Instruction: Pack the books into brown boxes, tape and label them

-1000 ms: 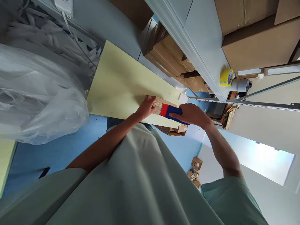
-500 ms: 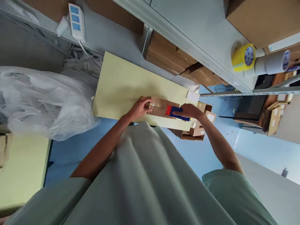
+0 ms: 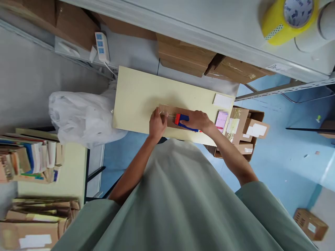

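Across the middle of the frame I see the pale yellow rectangular tabletop (image 3: 138,94), the largest surface under the hands. Above it, along the top of the frame, runs the grey metal shelf (image 3: 199,21) with stacked brown cartons (image 3: 183,55) beneath it and a yellow roll of tape (image 3: 285,17) in the upper right corner. Left of the tabletop lies a bulging white plastic bag (image 3: 78,116), touching its left edge. Lower left I see a row of books (image 3: 28,158) on a second pale surface. Right of the tabletop, at its right end, stands an open brown carton (image 3: 248,130) with white labels on its flaps.

On the tabletop, right of centre, lies the flat brown cardboard box (image 3: 170,112). My left hand (image 3: 157,123) rests on its left end, fingers bent down over the near edge, pressing it flat. My right hand (image 3: 199,120) is closed around the blue handle of the red and blue tape dispenser (image 3: 183,120), whose red head sits on top of the box, just beside the left hand. A pink-screened phone (image 3: 221,120) lies just right of the right hand, and a white paper slip (image 3: 222,101) sits above it near the tabletop's far corner.
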The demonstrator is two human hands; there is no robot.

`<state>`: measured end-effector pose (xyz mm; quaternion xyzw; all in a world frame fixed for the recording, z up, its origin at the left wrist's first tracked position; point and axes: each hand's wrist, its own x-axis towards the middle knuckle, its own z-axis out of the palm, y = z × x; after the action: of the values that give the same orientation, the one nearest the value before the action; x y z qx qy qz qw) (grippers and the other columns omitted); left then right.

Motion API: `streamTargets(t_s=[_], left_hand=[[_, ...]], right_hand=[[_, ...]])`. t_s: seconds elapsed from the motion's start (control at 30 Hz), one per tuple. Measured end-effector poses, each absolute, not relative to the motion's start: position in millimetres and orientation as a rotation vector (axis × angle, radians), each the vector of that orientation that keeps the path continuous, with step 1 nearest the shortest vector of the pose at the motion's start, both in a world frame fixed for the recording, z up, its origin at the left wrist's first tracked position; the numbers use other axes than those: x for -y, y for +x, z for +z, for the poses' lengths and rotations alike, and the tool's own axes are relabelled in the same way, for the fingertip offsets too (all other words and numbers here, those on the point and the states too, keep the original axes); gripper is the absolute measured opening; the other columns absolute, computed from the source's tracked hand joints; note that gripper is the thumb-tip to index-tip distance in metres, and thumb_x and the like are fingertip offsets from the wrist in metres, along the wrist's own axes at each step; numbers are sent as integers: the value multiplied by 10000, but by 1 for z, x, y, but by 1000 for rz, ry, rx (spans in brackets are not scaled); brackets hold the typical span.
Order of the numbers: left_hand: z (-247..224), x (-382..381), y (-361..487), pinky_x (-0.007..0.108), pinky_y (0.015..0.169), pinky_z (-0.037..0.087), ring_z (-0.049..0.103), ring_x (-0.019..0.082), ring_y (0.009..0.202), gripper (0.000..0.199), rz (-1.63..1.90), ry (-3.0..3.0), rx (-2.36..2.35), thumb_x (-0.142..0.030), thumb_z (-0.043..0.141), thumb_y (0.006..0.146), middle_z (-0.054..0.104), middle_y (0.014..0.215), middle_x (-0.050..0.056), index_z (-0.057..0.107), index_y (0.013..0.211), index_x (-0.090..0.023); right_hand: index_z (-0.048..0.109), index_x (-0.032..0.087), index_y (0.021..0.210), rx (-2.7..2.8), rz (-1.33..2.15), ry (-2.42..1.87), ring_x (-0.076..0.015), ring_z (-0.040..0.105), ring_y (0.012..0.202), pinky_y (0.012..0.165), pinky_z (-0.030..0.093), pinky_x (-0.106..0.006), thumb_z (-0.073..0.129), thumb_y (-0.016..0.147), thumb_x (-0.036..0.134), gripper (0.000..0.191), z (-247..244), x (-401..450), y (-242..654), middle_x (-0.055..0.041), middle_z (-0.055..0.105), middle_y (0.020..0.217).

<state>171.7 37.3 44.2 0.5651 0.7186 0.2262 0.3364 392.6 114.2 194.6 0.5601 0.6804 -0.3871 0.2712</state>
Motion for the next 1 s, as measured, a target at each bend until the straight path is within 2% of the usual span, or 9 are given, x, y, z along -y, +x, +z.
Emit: streamTargets(t_s=[0.1, 0.2, 0.37, 0.43, 0.57, 0.7, 0.8, 1.0], left_hand=[[38, -40, 205, 632, 1365, 338, 375, 456, 1683, 860, 668, 1445, -1972, -660, 492, 1120, 400, 1775, 325, 335, 1744, -90], [35, -43, 222, 652, 1395, 245, 234, 465, 1742, 1004, 625, 1466, -2078, -738, 407, 1115, 219, 1839, 368, 217, 1772, -2], [36, -44, 223, 598, 1433, 174, 189, 419, 1767, 1020, 367, 1554, -2197, -730, 278, 1133, 174, 1858, 351, 184, 1778, 55], [36, -43, 222, 592, 1436, 172, 197, 420, 1765, 1022, 348, 1574, -2202, -718, 268, 1135, 166, 1859, 352, 170, 1778, 70], [34, -43, 221, 581, 1439, 173, 204, 421, 1763, 1041, 378, 1592, -2199, -734, 281, 1128, 173, 1856, 356, 174, 1781, 70], [31, -44, 221, 598, 1421, 219, 244, 427, 1751, 1033, 391, 1611, -2204, -745, 306, 1124, 215, 1841, 369, 213, 1780, 47], [27, -44, 219, 621, 1392, 282, 333, 453, 1708, 1024, 394, 1637, -2230, -752, 311, 1120, 303, 1802, 386, 258, 1767, 40], [26, -46, 220, 651, 1290, 419, 527, 504, 1537, 1038, 333, 1654, -2284, -755, 276, 1115, 530, 1602, 419, 275, 1748, 68]], right_hand=[[731, 240, 1484, -1848, -1054, 1505, -366, 780, 1226, 935, 582, -395, 608, 1082, 528, 510, 194, -113, 393, -169, 824, 1342], [785, 195, 1380, -1850, -1035, 1492, -371, 786, 1216, 937, 592, -393, 599, 1087, 569, 510, 187, -110, 396, -198, 826, 1309], [757, 220, 1422, -1893, -1091, 1500, -354, 802, 1161, 890, 588, -370, 622, 1088, 557, 493, 193, -106, 418, -157, 845, 1241], [783, 184, 1353, -1883, -1112, 1495, -347, 814, 1072, 826, 574, -362, 637, 1084, 549, 477, 202, -103, 441, -165, 857, 1129], [836, 127, 972, -1721, -1193, 1497, -304, 780, 751, 712, 541, -373, 644, 1065, 645, 560, 220, -94, 508, -157, 788, 739], [775, 178, 756, -1605, -1262, 1543, -258, 716, 626, 693, 537, -383, 666, 1049, 660, 575, 220, -84, 562, -124, 732, 629], [773, 179, 789, -1613, -1229, 1602, -271, 725, 651, 700, 535, -387, 715, 1025, 667, 546, 205, -81, 569, -125, 738, 660], [818, 117, 1058, -1624, -1069, 1649, -309, 793, 829, 768, 550, -367, 679, 1067, 558, 463, 165, -79, 540, -163, 793, 814]])
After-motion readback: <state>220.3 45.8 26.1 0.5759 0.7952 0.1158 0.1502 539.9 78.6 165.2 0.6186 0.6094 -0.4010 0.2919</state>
